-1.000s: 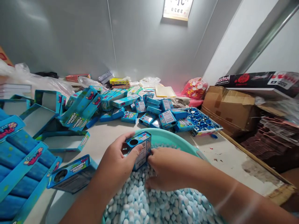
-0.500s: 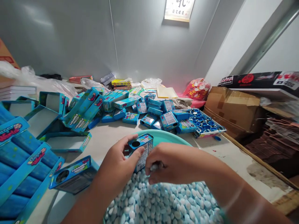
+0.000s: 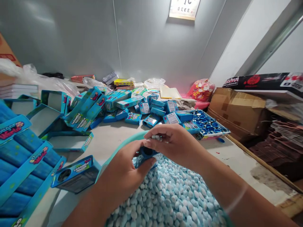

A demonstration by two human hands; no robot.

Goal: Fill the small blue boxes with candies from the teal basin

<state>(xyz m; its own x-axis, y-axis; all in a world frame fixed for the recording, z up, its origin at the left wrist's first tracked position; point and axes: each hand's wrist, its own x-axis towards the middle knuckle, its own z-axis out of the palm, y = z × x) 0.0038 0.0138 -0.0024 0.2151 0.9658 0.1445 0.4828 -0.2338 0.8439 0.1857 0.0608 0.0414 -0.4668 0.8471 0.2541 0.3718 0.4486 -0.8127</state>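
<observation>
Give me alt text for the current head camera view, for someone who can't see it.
A left hand holds a small blue container, its round opening facing up, over a turquoise tub of pale blue candies; the right hand holds a few candies by the opening. Blue packages and a tray of blue caps lie behind.

Grey panel wall point(image 3: 82, 41) behind, vertical seams, soft glare upper left. Paper hanging with dark characters point(image 3: 184, 10) at top, brightly lit. White wall section point(image 3: 258, 30) slants at right, metal strip point(image 3: 280, 44) beyond. Off-white tabletop point(image 3: 236, 157), stained patch near right, wooden edge point(image 3: 262, 162). Brown cardboard box point(image 3: 236, 107) beside it.
</observation>
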